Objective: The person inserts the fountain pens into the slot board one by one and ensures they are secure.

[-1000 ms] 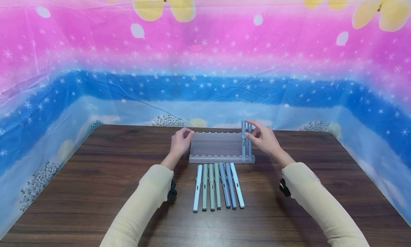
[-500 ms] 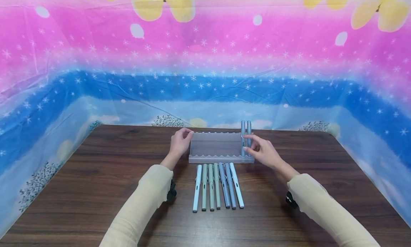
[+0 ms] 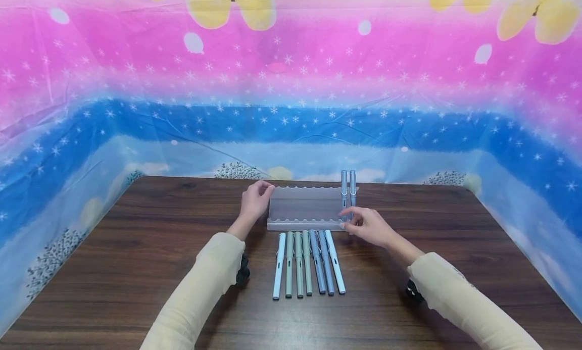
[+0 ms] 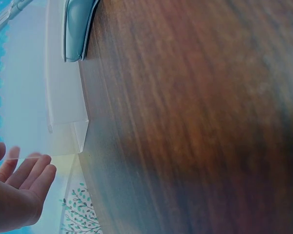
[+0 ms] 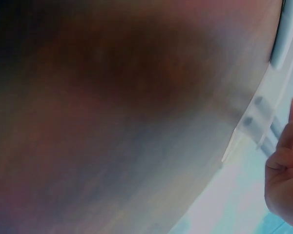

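Observation:
A clear plastic pen rack (image 3: 304, 204) with notched edges stands toward the back of the table. At its upper left corner, my left hand (image 3: 256, 199) pinches the side panel between thumb and fingers. Two blue-grey pens (image 3: 344, 182) stand upright side by side at the rack's right end. My right hand (image 3: 369, 227) is in front of their lower parts, thumb and index finger apart and holding nothing; it partly covers the pens and the rack's right end. Below the rack lies a row of several capped pens (image 3: 299, 264) in pale blue, green and blue-grey.
The dark wood-grain table (image 3: 159, 269) extends around the rack on both sides. Behind it hangs a pink and blue patterned cloth (image 3: 291, 122), which also closes off the left and right sides.
My right hand has let go of the left standing pen and moved down from its upper part to the rack's front ledge. My left hand stays at the corner.

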A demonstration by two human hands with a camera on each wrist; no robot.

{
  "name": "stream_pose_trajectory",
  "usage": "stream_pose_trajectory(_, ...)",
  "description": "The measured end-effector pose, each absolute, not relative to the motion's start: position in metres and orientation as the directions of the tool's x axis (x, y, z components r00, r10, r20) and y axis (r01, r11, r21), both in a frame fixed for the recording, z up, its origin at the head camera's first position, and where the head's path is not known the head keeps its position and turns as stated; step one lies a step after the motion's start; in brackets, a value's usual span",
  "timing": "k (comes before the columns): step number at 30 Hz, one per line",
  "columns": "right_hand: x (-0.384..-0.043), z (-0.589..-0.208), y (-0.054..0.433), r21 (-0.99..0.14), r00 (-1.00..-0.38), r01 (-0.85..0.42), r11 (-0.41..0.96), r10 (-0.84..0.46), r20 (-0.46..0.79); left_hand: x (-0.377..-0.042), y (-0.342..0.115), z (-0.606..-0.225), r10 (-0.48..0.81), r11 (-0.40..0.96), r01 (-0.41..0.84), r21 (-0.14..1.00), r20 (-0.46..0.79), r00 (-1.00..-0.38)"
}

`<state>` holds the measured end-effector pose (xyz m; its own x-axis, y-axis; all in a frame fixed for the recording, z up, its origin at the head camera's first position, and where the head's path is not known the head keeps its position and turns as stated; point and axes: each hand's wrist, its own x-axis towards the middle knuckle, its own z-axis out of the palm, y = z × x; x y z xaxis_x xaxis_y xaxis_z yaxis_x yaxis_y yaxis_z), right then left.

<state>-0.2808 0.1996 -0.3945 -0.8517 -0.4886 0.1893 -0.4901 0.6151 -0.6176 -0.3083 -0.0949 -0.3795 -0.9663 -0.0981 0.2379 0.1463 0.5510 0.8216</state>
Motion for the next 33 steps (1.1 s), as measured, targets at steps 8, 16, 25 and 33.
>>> stream_pose_trajectory(8, -0.272, -0.395, 0.188, -0.624, -0.828, -0.472, 0.623, -0.557, 0.070, -0.308, -0.095, -0.379, -0.098, 0.555, 0.152, 0.818, 0.246, -0.964)
stream_pose_trajectory(16, -0.264, -0.398, 0.179, -0.569, -0.830, -0.470, 0.675, -0.557, 0.026, -0.307, -0.095, -0.379, -0.098, 0.556, 0.151, 0.817, 0.245, -0.965)
stream_pose_trajectory(25, -0.255, -0.396, 0.166, -0.396, -0.864, -0.477, 0.785, -0.502, 0.045, -0.307, -0.095, -0.379, -0.103, 0.547, 0.145, 0.825, 0.238, -0.966)
stream_pose_trajectory(33, -0.255, -0.396, 0.170, -0.399, -0.853, -0.494, 0.773, -0.520, 0.050, -0.309, -0.095, -0.380, -0.101, 0.546, 0.147, 0.825, 0.240, -0.966)
